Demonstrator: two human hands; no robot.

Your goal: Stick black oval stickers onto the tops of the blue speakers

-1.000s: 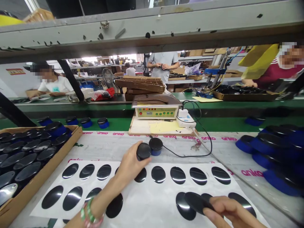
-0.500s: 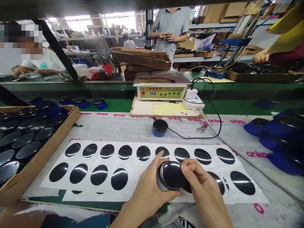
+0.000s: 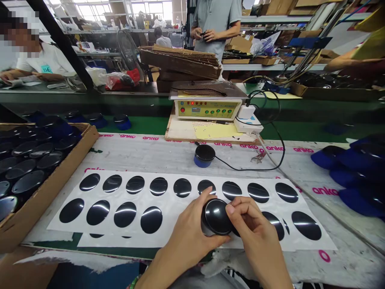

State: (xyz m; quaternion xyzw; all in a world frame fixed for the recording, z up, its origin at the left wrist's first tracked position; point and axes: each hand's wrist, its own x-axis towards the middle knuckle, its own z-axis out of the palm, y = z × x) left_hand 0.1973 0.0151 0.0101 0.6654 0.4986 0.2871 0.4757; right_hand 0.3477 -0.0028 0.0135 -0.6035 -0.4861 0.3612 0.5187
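My left hand [image 3: 192, 224] is wrapped round the side of a round black unit, tilted up toward me. A glossy black round sticker [image 3: 217, 216] lies over the unit's top face. At the sticker's right edge, the thumb and forefinger of my right hand [image 3: 255, 224] are pinched together; the exact contact is partly hidden by the fingers. Below both hands a white sheet [image 3: 176, 237] bears rows of the same black round stickers [image 3: 151, 219], with part of its lower row covered by my hands.
A cardboard box [image 3: 75, 162] of round black units stands at left. Blue-and-black units [image 3: 361, 176] are piled at right. Beyond the sheet sits a cabled blue-and-black unit [image 3: 203, 155], before a control box [image 3: 207, 109] with buttons. Co-workers are across the bench.
The sticker, earlier offset with a pale rim of the unit showing at its left, now covers the top face more evenly. Both hands stay in nearly the same place; the camera view has shifted slightly.
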